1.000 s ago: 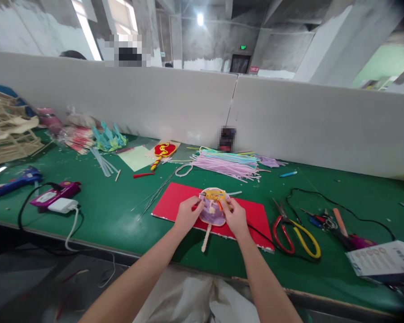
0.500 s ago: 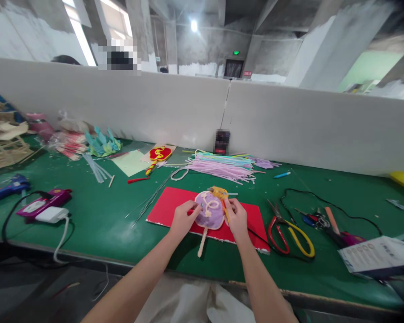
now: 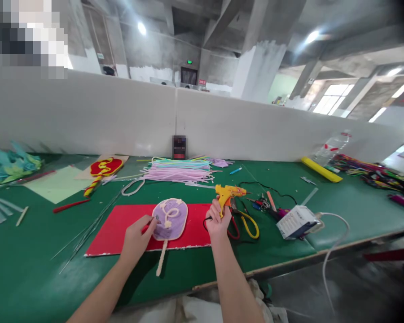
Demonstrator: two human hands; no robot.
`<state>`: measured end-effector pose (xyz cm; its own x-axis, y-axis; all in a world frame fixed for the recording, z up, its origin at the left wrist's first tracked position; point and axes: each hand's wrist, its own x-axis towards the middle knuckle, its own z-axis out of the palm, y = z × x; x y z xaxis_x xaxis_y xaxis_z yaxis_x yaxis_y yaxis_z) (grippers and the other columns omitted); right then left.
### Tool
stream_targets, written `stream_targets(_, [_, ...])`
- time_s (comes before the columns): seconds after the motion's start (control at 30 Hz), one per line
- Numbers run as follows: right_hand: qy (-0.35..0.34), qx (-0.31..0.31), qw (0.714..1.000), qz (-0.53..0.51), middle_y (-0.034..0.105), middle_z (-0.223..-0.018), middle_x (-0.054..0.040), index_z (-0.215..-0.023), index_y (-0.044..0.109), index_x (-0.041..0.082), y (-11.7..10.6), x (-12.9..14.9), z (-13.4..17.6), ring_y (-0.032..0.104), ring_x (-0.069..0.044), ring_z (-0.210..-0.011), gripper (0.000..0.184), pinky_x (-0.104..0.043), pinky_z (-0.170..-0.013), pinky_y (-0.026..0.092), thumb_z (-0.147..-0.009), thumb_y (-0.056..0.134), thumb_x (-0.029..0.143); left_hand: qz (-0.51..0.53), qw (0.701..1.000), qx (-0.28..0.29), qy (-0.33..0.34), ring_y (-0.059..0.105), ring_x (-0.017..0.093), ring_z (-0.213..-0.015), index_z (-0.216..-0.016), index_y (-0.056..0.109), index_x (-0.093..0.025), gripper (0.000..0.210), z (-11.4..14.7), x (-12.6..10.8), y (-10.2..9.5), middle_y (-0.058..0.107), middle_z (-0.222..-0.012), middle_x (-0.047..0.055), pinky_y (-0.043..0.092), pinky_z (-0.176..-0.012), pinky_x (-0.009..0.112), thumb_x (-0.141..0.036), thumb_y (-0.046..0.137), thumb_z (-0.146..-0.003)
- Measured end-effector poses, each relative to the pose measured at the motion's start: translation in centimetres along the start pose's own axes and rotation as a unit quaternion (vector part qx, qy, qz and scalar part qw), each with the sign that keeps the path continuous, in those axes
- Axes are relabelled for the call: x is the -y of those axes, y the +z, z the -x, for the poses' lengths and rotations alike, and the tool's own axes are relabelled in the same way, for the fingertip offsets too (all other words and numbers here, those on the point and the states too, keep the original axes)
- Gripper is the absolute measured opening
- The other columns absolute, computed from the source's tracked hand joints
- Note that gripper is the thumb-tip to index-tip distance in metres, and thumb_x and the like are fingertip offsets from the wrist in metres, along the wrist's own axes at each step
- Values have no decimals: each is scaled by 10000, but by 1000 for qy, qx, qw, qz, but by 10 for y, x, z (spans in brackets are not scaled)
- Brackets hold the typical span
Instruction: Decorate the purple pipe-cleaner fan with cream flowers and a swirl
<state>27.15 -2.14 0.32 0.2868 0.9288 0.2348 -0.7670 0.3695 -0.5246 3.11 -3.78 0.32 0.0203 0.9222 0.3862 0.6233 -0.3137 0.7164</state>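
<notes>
Green table spread across view. On it, red board, lying flat. Behind board, loose bundle of pink and mint pipe cleaners. Over board's middle, purple fan with cream rim, handle reaching past board's near edge; left rim pinched in fingers of left hand. Near board's right end, yellow glue gun, gripped in closed right hand, nozzle pointing right. Beyond, near pipe cleaners, blue pen.

Lilac hand fan, cream edging and curl; red board beneath. From fan: 2 o'clock, yellow glue gun; 12 o'clock, lilac and mint pipe cleaners; 10 o'clock, red fan, yellow scrollwork, red-yellow striped handle.
</notes>
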Motion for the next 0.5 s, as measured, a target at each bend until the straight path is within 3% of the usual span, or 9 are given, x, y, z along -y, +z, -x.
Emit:
stream_targets(0.23, [62, 48, 996, -51, 254, -522, 111, -882, 541, 197, 0, -4, 1, 39, -26, -309, 146, -119, -249, 151, -838, 463, 311, -14, 1000, 2, 11, 599, 132, -613, -689, 619, -186, 288, -1, 2, 0, 655, -661, 6, 452, -599, 198, -390, 452, -806])
stream_targets(0.5, [134, 105, 985, -20, 223, -427, 142, -838, 534, 190, 0, -5, 3, 9, -18, -263, 192, -143, -242, 74, -807, 480, 372, 1, 1000, 5, 1, 606, 140, -661, -676, 599, -183, 277, 1, 3, 0, 655, -680, 8, 448, -638, 213, -380, 460, -812])
